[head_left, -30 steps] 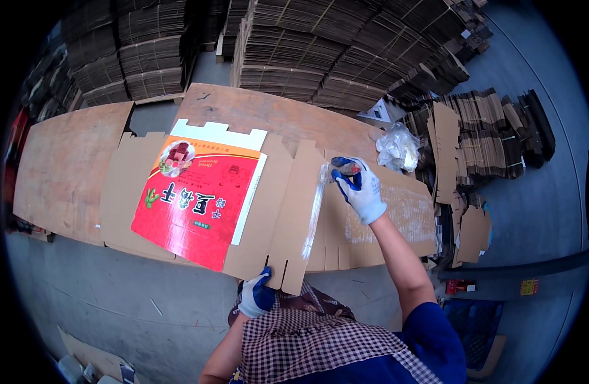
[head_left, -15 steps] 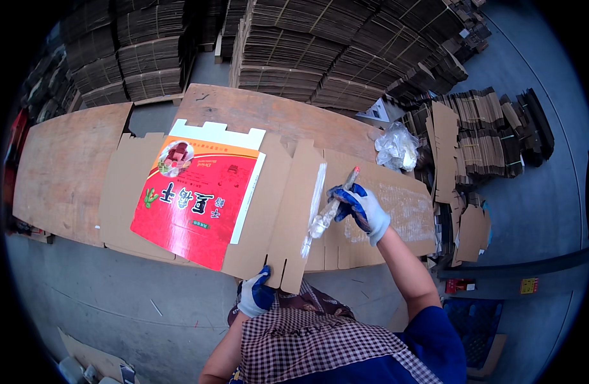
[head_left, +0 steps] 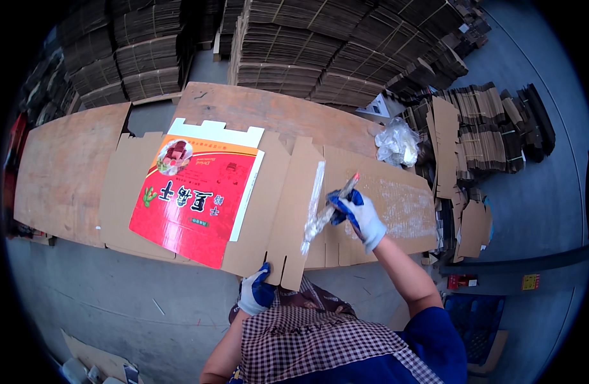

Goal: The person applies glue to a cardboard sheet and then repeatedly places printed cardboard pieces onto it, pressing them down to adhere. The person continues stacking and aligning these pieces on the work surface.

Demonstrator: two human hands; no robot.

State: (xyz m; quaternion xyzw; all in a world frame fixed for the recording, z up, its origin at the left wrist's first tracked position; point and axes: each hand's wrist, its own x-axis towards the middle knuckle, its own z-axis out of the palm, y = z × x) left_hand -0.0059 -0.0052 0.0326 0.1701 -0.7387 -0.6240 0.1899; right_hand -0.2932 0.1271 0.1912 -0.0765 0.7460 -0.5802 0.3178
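Note:
My right hand (head_left: 357, 216), in a white glove with blue palm and fingers, is closed around the handle of a brush (head_left: 321, 219) caked in white paste. The bristle end rests at the lower part of a wet white strip (head_left: 314, 192) on the flap of a brown cardboard blank (head_left: 288, 211). In a matching glove, my left hand (head_left: 257, 291) grips the near edge of that blank beside two slots, thumb on top. A red and orange printed sheet (head_left: 191, 198) with white tabbed edges lies on the cardboard to the left.
A wooden table (head_left: 256, 109) carries the cardboard; more cardboard with dried white smears (head_left: 397, 205) lies to the right. Crumpled clear plastic (head_left: 397, 142) sits at the far right corner. Tall tied cardboard stacks (head_left: 307, 45) stand behind, and bundles (head_left: 483, 131) lie right.
My right hand has shifted slightly left and toward me, and the brush end has slid down the white strip. My left hand keeps its place on the edge.

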